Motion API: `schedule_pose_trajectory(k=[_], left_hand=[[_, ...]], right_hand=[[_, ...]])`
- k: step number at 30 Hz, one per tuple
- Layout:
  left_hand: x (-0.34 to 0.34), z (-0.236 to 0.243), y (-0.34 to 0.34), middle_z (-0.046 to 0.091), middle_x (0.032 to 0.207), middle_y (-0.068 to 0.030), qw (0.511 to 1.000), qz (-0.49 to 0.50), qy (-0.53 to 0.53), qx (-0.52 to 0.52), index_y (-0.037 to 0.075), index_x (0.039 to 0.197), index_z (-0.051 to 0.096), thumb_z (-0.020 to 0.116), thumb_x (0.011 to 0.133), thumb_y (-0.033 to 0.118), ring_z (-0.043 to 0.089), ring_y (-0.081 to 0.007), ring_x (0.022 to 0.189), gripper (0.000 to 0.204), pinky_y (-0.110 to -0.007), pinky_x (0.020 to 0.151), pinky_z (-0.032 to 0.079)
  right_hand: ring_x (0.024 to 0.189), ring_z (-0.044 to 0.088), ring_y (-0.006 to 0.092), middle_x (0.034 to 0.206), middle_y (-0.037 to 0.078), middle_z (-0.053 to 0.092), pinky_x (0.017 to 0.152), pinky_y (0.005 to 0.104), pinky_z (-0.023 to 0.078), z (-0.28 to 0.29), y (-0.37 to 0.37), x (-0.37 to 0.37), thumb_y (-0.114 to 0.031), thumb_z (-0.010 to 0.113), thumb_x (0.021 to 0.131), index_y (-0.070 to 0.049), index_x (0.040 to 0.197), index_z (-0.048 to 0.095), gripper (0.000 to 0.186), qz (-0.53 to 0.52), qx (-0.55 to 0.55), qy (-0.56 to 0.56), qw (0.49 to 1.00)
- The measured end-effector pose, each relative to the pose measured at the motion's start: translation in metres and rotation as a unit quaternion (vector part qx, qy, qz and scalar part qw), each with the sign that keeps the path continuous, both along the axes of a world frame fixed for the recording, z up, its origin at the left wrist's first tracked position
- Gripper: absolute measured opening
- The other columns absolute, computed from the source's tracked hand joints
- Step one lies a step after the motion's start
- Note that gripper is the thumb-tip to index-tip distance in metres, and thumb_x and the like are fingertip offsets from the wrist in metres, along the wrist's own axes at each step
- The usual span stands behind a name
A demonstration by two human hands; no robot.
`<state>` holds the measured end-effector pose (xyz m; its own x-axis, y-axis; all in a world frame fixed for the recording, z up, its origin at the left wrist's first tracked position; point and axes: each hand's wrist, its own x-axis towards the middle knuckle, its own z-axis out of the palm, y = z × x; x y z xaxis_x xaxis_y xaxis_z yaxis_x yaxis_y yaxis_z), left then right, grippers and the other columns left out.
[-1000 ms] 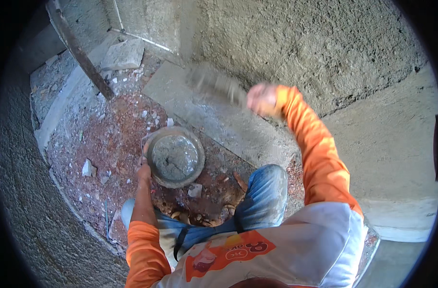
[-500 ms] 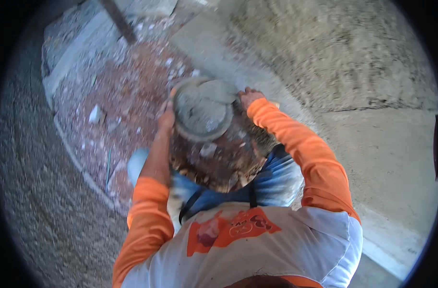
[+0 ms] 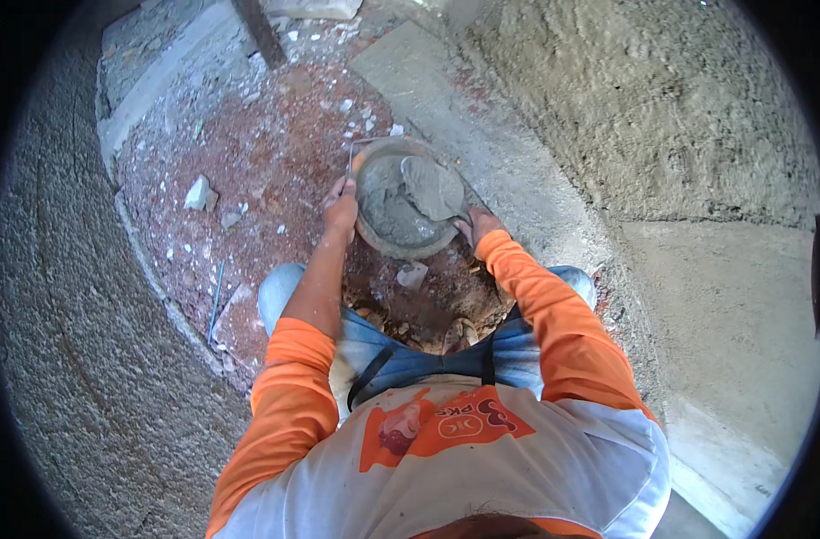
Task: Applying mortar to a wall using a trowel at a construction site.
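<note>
A round bucket of wet grey mortar stands on the ground between my knees. My left hand is closed on the left side of its rim, where a thin wire handle rises. In my right hand, at the bucket's right edge, is a trowel. Its mortar-smeared blade lies over the right part of the mortar, and its grip is hidden by my fingers.
Reddish soil with rubble surrounds the bucket. A pale broken chunk lies to the left, and a post stands at the far left. Rough plastered wall is at the right; a concrete strip runs beside it.
My right hand has come nearer to me, and the trowel blade has turned and moved down over the mortar. The left hand stays on the bucket. The whole view has shifted slightly.
</note>
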<state>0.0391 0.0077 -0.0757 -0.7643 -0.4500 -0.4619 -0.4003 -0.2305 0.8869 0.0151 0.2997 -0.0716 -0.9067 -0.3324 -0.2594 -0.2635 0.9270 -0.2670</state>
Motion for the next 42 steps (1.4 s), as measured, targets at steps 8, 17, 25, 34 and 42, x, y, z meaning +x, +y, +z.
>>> schedule_pose_trajectory(k=[8, 17, 25, 34, 42], left_hand=[[0.004, 0.006, -0.004, 0.055, 0.110, -0.0103, 0.999, -0.002, -0.045, 0.031, 0.007, 0.123, 0.047, 0.047, 0.091, 0.026, 0.052, -0.0205, 0.098, 0.037, -0.033, 0.079, 0.044], [0.006, 0.013, -0.004, 0.058, 0.100, -0.0085, 1.000, 0.010, -0.018, 0.002, 0.005, 0.116, 0.053, 0.044, 0.092, 0.021, 0.052, -0.0180, 0.088, 0.030, -0.030, 0.077, 0.043], [-0.004, 0.000, 0.000, 0.056, 0.109, -0.0128, 0.998, -0.010, -0.018, -0.054, 0.002, 0.115, 0.054, 0.046, 0.091, 0.023, 0.052, -0.0214, 0.096, 0.033, -0.031, 0.084, 0.040], [-0.003, 0.027, 0.023, 0.053, 0.115, -0.0176, 0.995, -0.023, -0.036, -0.090, 0.001, 0.119, 0.050, 0.048, 0.089, 0.027, 0.049, -0.0252, 0.106, 0.040, -0.034, 0.089, 0.038], [-0.011, 0.009, 0.017, 0.056, 0.110, -0.0124, 1.000, 0.003, 0.005, -0.019, 0.001, 0.121, 0.048, 0.051, 0.089, 0.024, 0.052, -0.0188, 0.098, 0.040, -0.030, 0.084, 0.041]], right_hand=[[0.077, 0.061, 0.0332, 0.079, 0.019, 0.061, 0.072, 0.0402, 0.048, 0.177, -0.018, -0.038, -0.047, 0.061, 0.075, -0.002, 0.089, 0.060, 0.047, 0.119, -0.136, 0.048, 0.982], [0.049, 0.052, 0.0113, 0.063, 0.002, 0.054, 0.042, 0.0246, 0.043, 0.345, 0.049, -0.187, -0.018, 0.068, 0.075, -0.003, 0.082, 0.054, 0.021, 0.022, -0.318, -0.357, 0.878], [0.039, 0.045, 0.0108, 0.052, 0.003, 0.051, 0.039, 0.0240, 0.039, 0.249, 0.118, -0.104, -0.025, 0.059, 0.080, -0.006, 0.075, 0.056, 0.020, -0.269, -0.474, 0.107, 0.832], [0.088, 0.058, 0.0355, 0.102, 0.020, 0.058, 0.077, 0.0394, 0.046, 0.031, -0.013, -0.024, -0.018, 0.059, 0.072, -0.003, 0.097, 0.056, 0.029, 0.143, 0.193, -0.008, 0.971], [0.090, 0.058, 0.0350, 0.094, 0.020, 0.061, 0.079, 0.0409, 0.047, 0.031, -0.002, 0.010, -0.031, 0.061, 0.075, -0.004, 0.100, 0.059, 0.037, 0.085, 0.020, -0.139, 0.986]])
